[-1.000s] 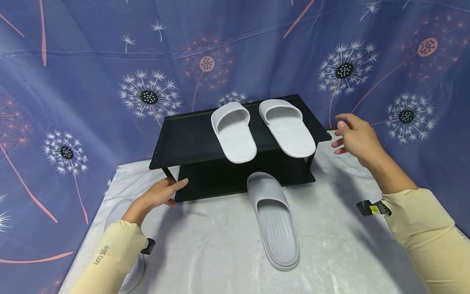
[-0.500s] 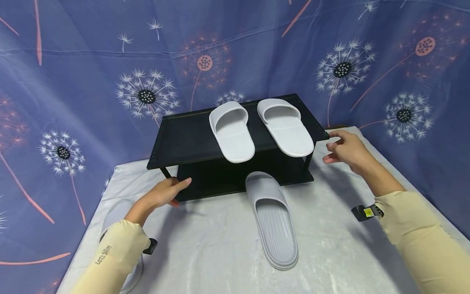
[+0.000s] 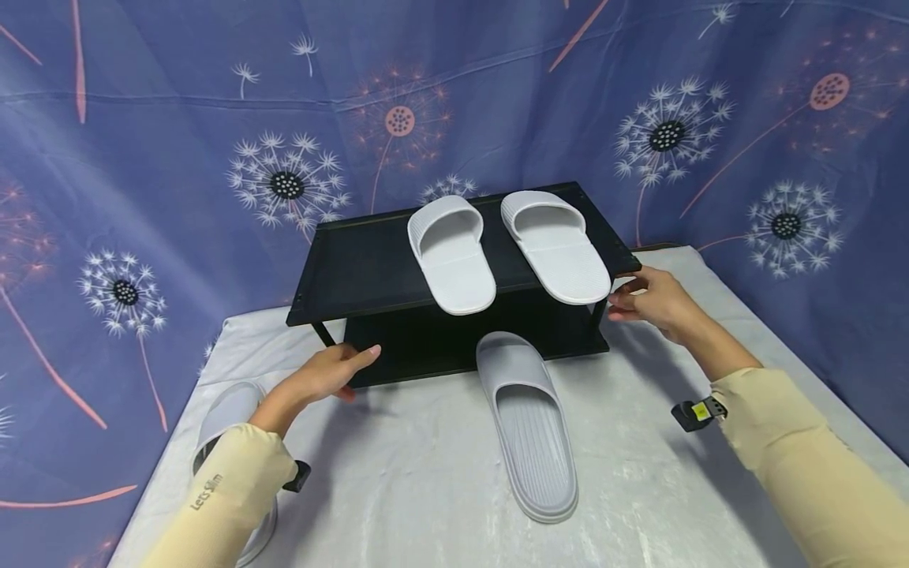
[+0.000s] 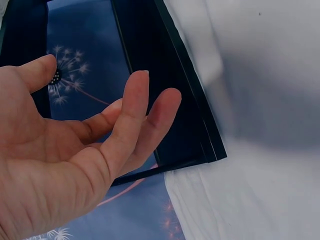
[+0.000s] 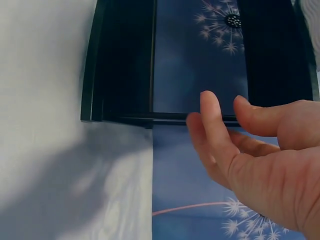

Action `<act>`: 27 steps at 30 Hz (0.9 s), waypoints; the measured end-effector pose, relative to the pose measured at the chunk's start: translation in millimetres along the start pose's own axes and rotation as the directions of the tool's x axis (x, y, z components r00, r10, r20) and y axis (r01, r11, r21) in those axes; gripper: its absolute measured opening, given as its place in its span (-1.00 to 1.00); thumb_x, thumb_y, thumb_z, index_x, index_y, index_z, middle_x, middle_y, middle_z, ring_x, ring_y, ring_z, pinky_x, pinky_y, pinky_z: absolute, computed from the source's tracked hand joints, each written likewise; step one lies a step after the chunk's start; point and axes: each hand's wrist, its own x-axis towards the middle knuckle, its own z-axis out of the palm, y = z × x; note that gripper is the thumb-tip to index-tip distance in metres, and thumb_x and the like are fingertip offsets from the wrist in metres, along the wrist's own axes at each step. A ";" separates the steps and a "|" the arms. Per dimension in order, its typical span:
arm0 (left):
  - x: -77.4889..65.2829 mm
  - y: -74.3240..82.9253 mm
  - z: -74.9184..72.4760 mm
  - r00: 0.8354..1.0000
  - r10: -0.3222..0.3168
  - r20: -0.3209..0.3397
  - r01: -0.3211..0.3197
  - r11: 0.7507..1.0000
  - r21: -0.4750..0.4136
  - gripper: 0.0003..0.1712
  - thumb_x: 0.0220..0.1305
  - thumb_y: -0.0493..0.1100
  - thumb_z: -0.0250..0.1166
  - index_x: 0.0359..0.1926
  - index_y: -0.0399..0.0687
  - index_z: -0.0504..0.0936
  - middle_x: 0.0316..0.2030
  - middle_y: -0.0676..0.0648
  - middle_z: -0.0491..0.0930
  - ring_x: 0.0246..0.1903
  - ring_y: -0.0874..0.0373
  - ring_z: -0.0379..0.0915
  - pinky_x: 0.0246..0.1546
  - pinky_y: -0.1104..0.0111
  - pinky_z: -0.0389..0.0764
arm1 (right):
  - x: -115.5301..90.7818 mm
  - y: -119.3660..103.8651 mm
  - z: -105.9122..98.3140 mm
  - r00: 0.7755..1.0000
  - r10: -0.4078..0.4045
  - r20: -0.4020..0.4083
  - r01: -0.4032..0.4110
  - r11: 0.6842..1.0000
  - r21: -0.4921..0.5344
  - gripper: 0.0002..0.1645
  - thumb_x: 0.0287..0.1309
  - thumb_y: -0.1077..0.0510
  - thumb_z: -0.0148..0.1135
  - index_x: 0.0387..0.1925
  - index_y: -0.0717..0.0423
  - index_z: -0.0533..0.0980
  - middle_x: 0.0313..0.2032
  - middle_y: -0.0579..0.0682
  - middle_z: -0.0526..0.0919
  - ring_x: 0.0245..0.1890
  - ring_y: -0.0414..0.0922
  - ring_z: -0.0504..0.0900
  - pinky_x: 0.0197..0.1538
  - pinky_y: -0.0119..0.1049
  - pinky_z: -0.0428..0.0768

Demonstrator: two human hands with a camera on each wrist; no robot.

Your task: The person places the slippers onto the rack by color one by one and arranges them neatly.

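Note:
A black two-tier shoe rack stands on the white cloth, bearing two white slippers on its top shelf: one near the middle, the other toward the right. My left hand is at the rack's left end, beside the post and low shelf, thumb extended and fingers loosely bent. At the opposite end, my right hand reaches under the top shelf's corner, fingertips right by the right post. Both wrist views show the left hand and right hand with nothing between thumb and fingers.
A grey slipper lies in front of the rack, its toe overlapping the lower shelf's edge in this view. Another pale slipper lies at the left, partly hidden by my left sleeve. Behind hangs a blue dandelion-print curtain.
My right hand has come down and leftward from beside the curtain to the rack's right end. The left hand has shifted slightly right. Rack and slippers stay put.

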 end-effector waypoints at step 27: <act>-10.6 40.1 33.1 0.991 0.132 0.016 -0.133 0.986 0.102 -0.24 0.26 0.47 0.00 -0.09 -0.17 0.48 -0.33 -0.13 0.58 -0.54 0.14 0.58 -0.24 0.22 0.53 | 16.2 12.1 8.8 0.994 -0.076 -0.080 0.067 0.992 -0.105 -0.54 0.28 0.49 -0.03 0.18 0.64 0.24 0.05 0.43 0.37 -0.39 -0.41 0.60 -0.15 -0.44 0.65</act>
